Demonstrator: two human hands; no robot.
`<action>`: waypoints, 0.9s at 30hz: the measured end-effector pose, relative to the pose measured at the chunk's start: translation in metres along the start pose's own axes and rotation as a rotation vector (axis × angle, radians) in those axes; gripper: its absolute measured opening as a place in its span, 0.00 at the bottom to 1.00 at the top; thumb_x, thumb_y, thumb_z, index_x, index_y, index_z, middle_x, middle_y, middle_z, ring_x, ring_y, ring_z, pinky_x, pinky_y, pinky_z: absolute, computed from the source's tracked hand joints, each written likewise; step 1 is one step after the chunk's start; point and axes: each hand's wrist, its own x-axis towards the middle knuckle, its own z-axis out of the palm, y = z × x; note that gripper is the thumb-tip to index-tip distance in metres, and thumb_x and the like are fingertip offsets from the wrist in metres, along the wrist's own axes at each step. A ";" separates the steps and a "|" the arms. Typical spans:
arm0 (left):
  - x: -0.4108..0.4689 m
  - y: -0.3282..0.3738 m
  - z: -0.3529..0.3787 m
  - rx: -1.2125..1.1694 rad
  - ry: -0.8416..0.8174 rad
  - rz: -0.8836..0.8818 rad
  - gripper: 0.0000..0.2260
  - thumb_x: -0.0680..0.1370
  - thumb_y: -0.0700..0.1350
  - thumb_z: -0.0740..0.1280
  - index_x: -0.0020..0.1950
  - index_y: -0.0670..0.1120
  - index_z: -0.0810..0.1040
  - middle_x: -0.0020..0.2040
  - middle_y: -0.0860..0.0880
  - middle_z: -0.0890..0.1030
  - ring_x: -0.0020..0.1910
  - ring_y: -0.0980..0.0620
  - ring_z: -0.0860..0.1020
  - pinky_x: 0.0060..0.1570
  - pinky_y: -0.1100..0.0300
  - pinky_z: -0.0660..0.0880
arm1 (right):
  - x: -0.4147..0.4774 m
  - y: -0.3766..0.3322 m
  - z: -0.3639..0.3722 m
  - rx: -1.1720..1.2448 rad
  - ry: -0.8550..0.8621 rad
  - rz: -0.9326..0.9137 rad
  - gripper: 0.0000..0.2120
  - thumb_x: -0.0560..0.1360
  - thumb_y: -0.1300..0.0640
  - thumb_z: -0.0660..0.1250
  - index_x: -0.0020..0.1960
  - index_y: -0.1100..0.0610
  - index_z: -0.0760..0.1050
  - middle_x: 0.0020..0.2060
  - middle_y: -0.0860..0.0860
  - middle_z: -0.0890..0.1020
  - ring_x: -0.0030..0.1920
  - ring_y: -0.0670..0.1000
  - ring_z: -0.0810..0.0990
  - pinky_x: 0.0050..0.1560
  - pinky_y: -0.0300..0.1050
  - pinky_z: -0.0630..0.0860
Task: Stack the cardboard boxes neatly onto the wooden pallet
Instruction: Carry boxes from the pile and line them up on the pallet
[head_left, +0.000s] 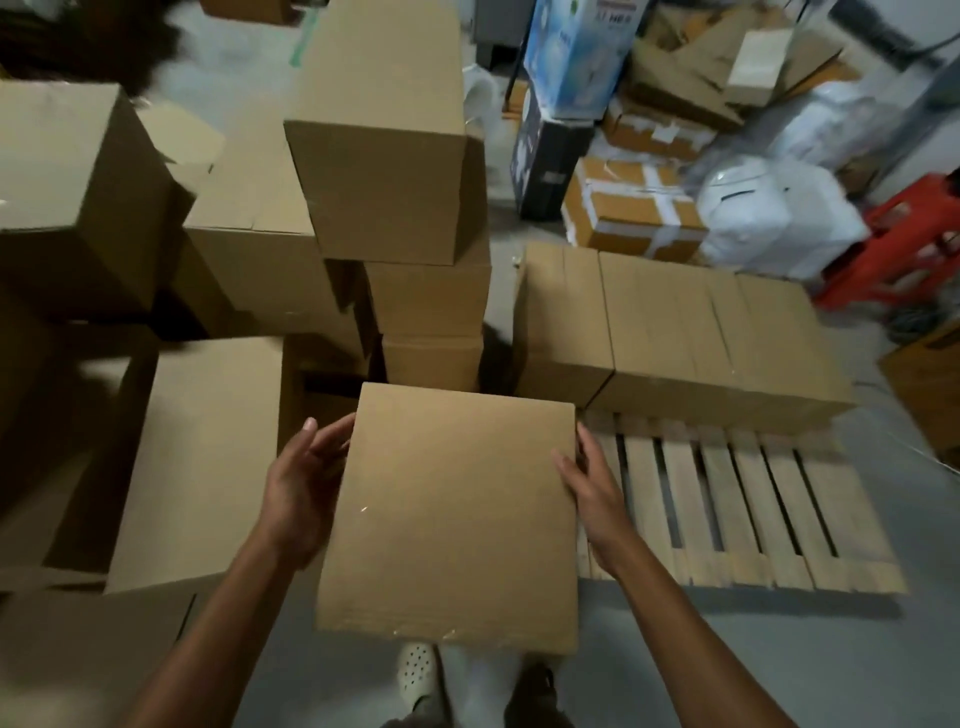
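Observation:
I carry a plain brown cardboard box (452, 514) in front of me, above the grey floor. My left hand (306, 480) presses flat against its left side and my right hand (589, 483) presses against its right side, fingers straight. The wooden pallet (743, 499) lies on the floor to the right of the box. A row of several cardboard boxes (670, 332) covers the pallet's far half; its near slats are bare.
Loose cardboard boxes are piled at the left (208, 457) and in a tall stack ahead (395, 171). Taped parcels (628, 208), white bags (779, 213) and a red stool (904, 239) crowd the back right. My feet stand below the box.

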 end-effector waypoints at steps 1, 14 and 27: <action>-0.001 0.003 0.005 0.000 -0.011 0.030 0.24 0.82 0.60 0.56 0.66 0.46 0.80 0.63 0.41 0.81 0.61 0.38 0.78 0.56 0.43 0.73 | -0.007 0.000 -0.001 0.077 0.016 -0.004 0.39 0.71 0.37 0.66 0.79 0.38 0.55 0.75 0.46 0.66 0.70 0.50 0.72 0.65 0.56 0.76; -0.016 0.003 0.142 0.221 -0.360 0.124 0.17 0.84 0.53 0.58 0.69 0.50 0.75 0.59 0.47 0.83 0.53 0.51 0.83 0.48 0.57 0.77 | -0.098 0.006 -0.096 0.395 0.204 -0.021 0.34 0.78 0.28 0.55 0.78 0.45 0.64 0.73 0.55 0.72 0.73 0.61 0.70 0.73 0.68 0.64; -0.131 -0.075 0.323 0.528 -0.469 0.111 0.18 0.80 0.56 0.64 0.57 0.44 0.81 0.49 0.39 0.84 0.43 0.45 0.82 0.45 0.51 0.76 | -0.246 0.032 -0.272 0.701 0.533 -0.237 0.21 0.73 0.55 0.67 0.65 0.54 0.70 0.56 0.59 0.81 0.53 0.58 0.80 0.49 0.52 0.76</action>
